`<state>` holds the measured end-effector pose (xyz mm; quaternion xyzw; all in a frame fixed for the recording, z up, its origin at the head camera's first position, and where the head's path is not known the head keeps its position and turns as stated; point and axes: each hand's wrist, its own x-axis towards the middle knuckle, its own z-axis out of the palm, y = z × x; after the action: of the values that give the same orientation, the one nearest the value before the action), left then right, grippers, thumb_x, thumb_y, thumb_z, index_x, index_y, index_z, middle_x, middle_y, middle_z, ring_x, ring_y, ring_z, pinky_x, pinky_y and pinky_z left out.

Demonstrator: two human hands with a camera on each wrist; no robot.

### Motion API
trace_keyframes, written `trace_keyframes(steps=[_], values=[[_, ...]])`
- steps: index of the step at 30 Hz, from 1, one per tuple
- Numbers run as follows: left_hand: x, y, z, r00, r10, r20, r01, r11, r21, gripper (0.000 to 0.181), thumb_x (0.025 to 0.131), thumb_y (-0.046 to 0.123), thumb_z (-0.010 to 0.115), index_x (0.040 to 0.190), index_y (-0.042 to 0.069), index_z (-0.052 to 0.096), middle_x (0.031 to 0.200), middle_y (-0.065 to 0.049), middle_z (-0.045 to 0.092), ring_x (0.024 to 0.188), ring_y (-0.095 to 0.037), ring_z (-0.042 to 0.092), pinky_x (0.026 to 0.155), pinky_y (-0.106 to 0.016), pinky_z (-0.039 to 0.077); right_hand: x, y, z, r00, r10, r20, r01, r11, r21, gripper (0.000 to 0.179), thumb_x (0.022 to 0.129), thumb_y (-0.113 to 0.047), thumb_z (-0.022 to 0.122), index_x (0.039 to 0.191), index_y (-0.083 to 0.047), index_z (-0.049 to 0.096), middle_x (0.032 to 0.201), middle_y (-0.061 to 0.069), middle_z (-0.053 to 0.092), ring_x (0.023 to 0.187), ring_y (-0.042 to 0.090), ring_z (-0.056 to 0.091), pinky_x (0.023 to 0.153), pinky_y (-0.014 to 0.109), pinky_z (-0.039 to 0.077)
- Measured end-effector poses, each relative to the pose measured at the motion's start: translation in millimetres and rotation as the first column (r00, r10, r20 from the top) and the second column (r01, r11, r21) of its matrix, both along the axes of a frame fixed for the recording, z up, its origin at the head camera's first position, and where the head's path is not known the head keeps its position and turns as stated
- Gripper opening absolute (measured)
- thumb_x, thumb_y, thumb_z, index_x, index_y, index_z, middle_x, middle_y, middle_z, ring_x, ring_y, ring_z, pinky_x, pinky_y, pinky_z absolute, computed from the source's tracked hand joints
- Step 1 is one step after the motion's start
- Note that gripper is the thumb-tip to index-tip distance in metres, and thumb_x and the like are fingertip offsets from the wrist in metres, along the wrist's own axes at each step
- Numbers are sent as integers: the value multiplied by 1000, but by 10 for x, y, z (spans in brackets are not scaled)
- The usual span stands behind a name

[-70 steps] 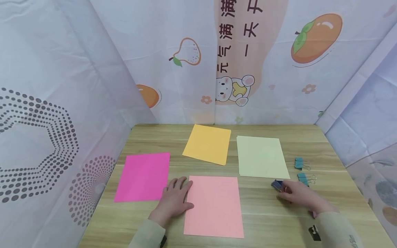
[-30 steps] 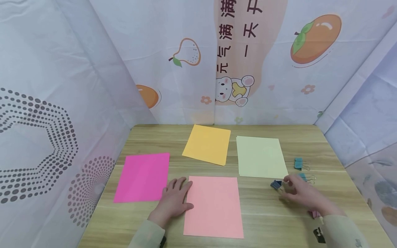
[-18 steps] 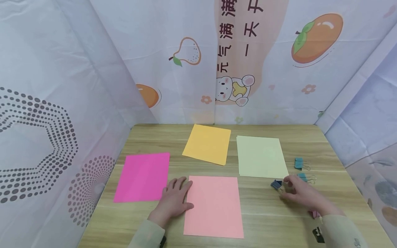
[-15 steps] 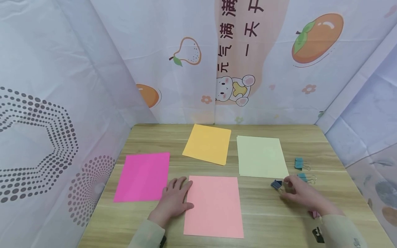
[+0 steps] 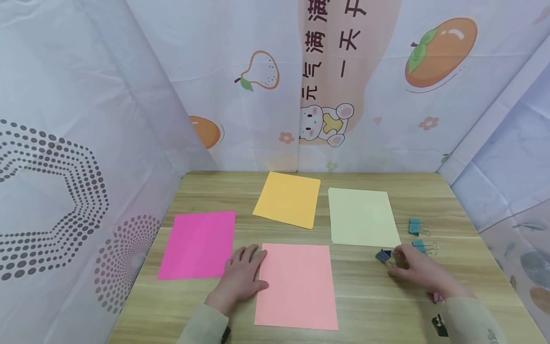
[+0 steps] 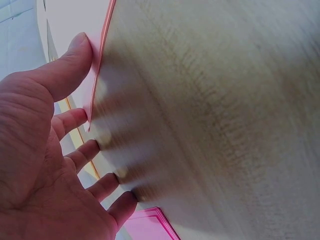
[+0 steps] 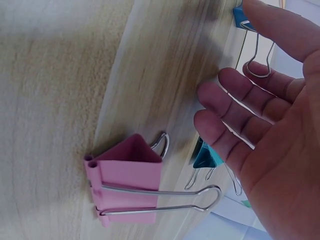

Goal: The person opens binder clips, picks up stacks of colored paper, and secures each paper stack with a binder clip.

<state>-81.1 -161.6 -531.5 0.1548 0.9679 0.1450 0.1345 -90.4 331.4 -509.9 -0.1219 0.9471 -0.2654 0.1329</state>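
In the head view, the right hand (image 5: 414,266) hides bits of the blue clip (image 5: 383,256); both sleeves (image 5: 204,327) run off the bottom; a black thing (image 5: 438,326) is too small to name.

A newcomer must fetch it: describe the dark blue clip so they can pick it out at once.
On the wooden table, find the pale green paper, back right. Just in front of its near edge, by the right hand, lies the dark blue clip. Its colour sets it apart: the two teal clips lie farther right, and the pink clip is by the right wrist.
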Motion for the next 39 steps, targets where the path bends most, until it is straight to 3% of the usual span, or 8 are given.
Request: trace_keyframes(steps=[24, 39], values=[[2, 13, 25, 1000, -11, 2, 11, 1000, -10, 81, 86, 50, 77, 155, 19, 45, 161, -13, 33, 144, -47, 30, 103, -70, 35, -13, 3, -67, 1000, 9, -15, -8, 999, 36, 63, 80, -31, 87, 116, 11, 57, 104, 14, 62, 97, 32, 63, 85, 54, 53], [5, -3, 22, 1000, -9, 3, 9, 1000, -3, 83, 86, 51, 77, 155, 19, 44, 161, -13, 33, 144, -48, 29, 104, -70, 34, -17, 16, -105, 999, -15, 44, 14, 999, 30, 67, 82, -32, 86, 121, 12, 54, 109, 16, 60, 103, 34, 61, 88, 56, 51]])
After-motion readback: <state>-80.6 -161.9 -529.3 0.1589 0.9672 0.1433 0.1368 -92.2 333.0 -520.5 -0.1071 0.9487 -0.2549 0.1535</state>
